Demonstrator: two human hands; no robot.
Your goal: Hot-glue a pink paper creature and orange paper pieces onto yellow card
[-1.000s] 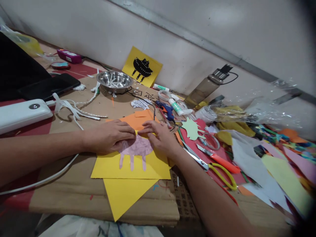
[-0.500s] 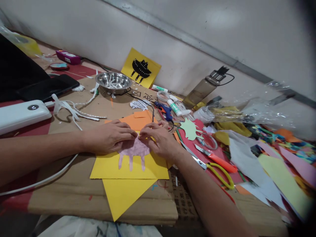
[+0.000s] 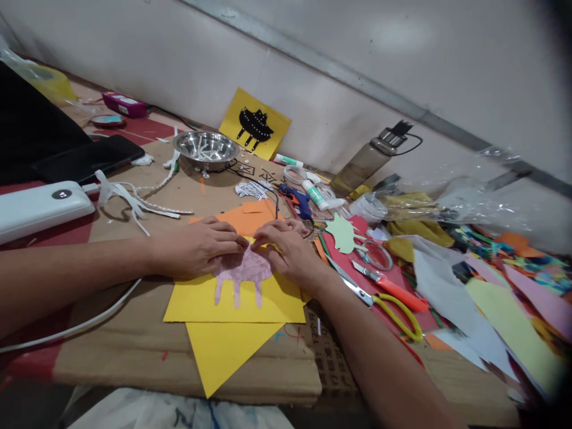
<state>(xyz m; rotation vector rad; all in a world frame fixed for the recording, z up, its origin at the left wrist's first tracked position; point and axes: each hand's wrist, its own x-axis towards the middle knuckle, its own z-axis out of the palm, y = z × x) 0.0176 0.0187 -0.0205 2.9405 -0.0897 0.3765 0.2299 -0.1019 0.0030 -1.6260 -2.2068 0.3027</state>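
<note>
A pink paper cutout [image 3: 243,273] with three strips hanging from its lower edge lies on yellow paper [image 3: 192,307]. My left hand [image 3: 205,245] rests over its upper left, fingers closed and bent with the tips at the cutout's top point. From the other side my right hand [image 3: 288,247] pinches at that same point, its thumb lower on the cutout's right edge. The two sets of fingertips nearly meet and partly hide the top of the shape. Beneath lie another yellow sheet [image 3: 223,351], corner toward me, and orange paper [image 3: 250,219] behind.
Scissors [image 3: 397,316], a red utility knife [image 3: 397,290] and a green paper cutout [image 3: 343,233] lie at right beside paper scraps. Behind are a glue gun [image 3: 298,199], a metal bowl [image 3: 205,149] and a bottle [image 3: 366,161]. A white power bank [image 3: 40,208] sits at left.
</note>
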